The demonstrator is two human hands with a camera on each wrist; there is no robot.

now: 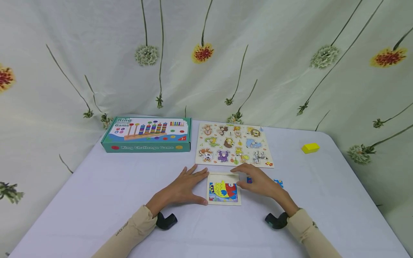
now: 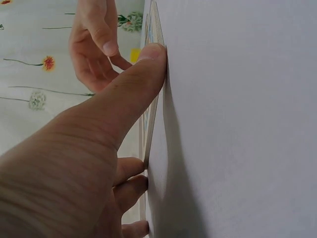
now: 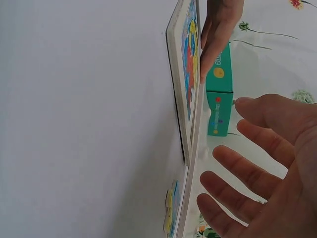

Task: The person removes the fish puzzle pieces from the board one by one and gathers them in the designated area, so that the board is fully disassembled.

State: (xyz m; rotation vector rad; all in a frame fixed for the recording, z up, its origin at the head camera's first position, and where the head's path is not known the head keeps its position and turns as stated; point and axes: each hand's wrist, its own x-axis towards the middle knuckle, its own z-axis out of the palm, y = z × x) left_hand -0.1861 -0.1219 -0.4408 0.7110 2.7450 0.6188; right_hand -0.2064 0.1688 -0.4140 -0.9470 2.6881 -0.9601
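Note:
A small wooden jigsaw tray lies on the table, its lower part filled with pieces of a yellow and red fish picture; a bare strip runs along its far edge. My left hand is spread at the tray's left side, thumb and fingertips at the rim. Over the tray's right edge hovers my right hand, fingers bent loosely with nothing between them. Loose puzzle pieces lie on the table, partly hidden under the right hand; one piece shows beside the tray in the right wrist view.
Behind the tray lies an animal peg puzzle board. A green Ring Challenge Game box stands at the back left. Toward the back right sits a yellow block. A flower-patterned cloth hangs behind the table.

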